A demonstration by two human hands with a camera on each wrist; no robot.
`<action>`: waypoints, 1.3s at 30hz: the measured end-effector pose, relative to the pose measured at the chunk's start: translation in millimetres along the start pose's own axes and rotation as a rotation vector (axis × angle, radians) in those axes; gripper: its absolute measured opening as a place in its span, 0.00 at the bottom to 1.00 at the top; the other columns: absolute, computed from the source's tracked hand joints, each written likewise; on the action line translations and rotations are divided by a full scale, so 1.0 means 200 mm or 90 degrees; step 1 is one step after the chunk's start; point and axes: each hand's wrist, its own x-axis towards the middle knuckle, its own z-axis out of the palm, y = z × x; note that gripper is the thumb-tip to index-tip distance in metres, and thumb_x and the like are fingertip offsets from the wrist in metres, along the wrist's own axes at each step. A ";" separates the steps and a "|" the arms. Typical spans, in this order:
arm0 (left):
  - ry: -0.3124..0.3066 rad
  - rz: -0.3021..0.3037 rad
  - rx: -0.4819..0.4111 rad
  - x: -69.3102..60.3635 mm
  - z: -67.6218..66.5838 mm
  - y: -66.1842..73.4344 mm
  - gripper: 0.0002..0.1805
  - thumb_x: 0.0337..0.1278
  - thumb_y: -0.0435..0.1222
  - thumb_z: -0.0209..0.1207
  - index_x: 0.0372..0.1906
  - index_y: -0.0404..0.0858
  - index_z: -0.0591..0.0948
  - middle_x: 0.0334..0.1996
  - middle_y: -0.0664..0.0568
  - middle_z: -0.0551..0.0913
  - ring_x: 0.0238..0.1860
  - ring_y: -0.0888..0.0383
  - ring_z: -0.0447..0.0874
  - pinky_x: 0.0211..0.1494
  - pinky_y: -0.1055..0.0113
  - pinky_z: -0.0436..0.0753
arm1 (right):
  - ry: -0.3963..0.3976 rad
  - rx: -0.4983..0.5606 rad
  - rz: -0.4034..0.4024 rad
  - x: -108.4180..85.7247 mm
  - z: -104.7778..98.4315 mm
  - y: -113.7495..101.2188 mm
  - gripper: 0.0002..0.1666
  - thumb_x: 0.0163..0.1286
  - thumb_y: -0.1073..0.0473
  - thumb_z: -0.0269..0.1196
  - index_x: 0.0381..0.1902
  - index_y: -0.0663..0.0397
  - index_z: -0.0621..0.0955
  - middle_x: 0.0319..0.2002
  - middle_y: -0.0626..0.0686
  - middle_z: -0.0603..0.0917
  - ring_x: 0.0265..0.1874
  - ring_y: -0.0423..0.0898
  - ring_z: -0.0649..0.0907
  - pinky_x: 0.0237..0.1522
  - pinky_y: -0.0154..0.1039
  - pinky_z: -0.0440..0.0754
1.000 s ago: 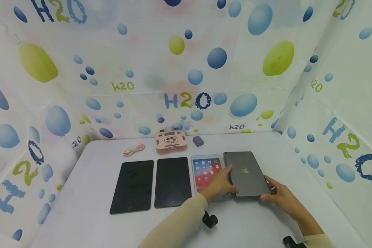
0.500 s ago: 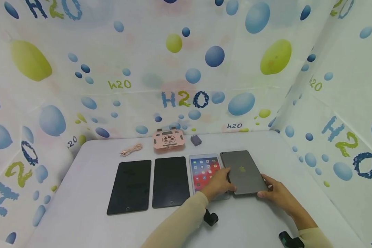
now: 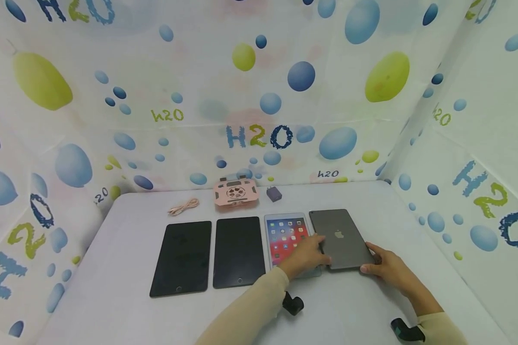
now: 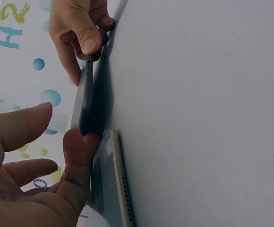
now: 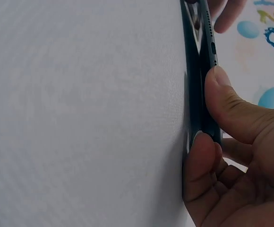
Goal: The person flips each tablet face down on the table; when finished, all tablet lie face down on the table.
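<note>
A grey tablet (image 3: pixel 344 247) lies back up at the right end of the row in the head view, its near edge raised slightly off the table. My right hand (image 3: pixel 390 270) pinches its near right corner, thumb (image 5: pixel 222 94) along the edge and a fingertip underneath. At its left edge is my left hand (image 3: pixel 304 254), fingertips (image 4: pixel 78 149) touching the tablet's edge. The left thumb (image 4: pixel 28 125) stands apart from the tablet in the left wrist view. A white tablet (image 3: pixel 280 235) with a lit home screen lies partly beneath the left hand.
Two dark-screened tablets, one at the left (image 3: pixel 183 256) and another beside it (image 3: pixel 239 251), lie flat. Behind them are a coiled pink cable (image 3: pixel 183 206), a pink case-shaped stand (image 3: pixel 236 192) and a purple charger plug (image 3: pixel 274 193). Patterned curtains (image 3: pixel 198 96) enclose the white table (image 3: pixel 112 287).
</note>
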 end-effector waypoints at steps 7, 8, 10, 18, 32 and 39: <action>-0.033 -0.012 -0.098 -0.03 -0.02 -0.01 0.42 0.56 0.33 0.71 0.76 0.45 0.68 0.32 0.51 0.83 0.27 0.57 0.83 0.49 0.62 0.82 | -0.004 -0.013 -0.008 0.00 -0.01 0.01 0.57 0.62 0.47 0.74 0.76 0.70 0.60 0.26 0.51 0.71 0.22 0.44 0.72 0.24 0.36 0.70; -0.035 -0.015 -0.106 -0.03 -0.03 -0.01 0.42 0.57 0.33 0.71 0.77 0.46 0.68 0.30 0.51 0.82 0.27 0.57 0.83 0.48 0.63 0.82 | -0.002 -0.018 -0.009 0.00 -0.01 0.01 0.57 0.61 0.46 0.74 0.76 0.70 0.60 0.26 0.51 0.71 0.22 0.43 0.71 0.23 0.35 0.69; -0.043 -0.022 -0.126 -0.04 -0.03 -0.01 0.42 0.58 0.34 0.70 0.77 0.48 0.67 0.28 0.49 0.83 0.27 0.56 0.84 0.44 0.63 0.84 | 0.003 -0.036 -0.011 0.00 -0.01 0.01 0.57 0.61 0.45 0.74 0.76 0.70 0.61 0.25 0.50 0.70 0.22 0.43 0.70 0.23 0.35 0.68; -0.073 -0.025 -0.160 -0.07 -0.03 -0.01 0.43 0.61 0.36 0.69 0.79 0.51 0.64 0.29 0.49 0.87 0.29 0.53 0.87 0.38 0.63 0.85 | 0.027 -0.081 -0.004 0.00 0.00 0.01 0.56 0.60 0.44 0.74 0.74 0.69 0.63 0.26 0.51 0.71 0.27 0.46 0.71 0.26 0.39 0.67; -0.090 -0.002 -0.190 -0.11 -0.06 -0.03 0.40 0.64 0.37 0.67 0.79 0.50 0.64 0.37 0.46 0.88 0.34 0.50 0.88 0.40 0.62 0.86 | 0.035 -0.087 0.020 0.00 0.01 0.02 0.49 0.63 0.46 0.73 0.72 0.68 0.68 0.25 0.51 0.73 0.27 0.46 0.73 0.27 0.40 0.70; -0.058 0.030 -0.229 -0.15 -0.15 -0.05 0.35 0.67 0.41 0.64 0.77 0.46 0.67 0.66 0.40 0.76 0.41 0.52 0.89 0.47 0.58 0.87 | 0.045 -0.077 0.028 -0.02 -0.01 0.02 0.55 0.59 0.48 0.75 0.75 0.64 0.63 0.26 0.51 0.72 0.26 0.46 0.71 0.26 0.40 0.69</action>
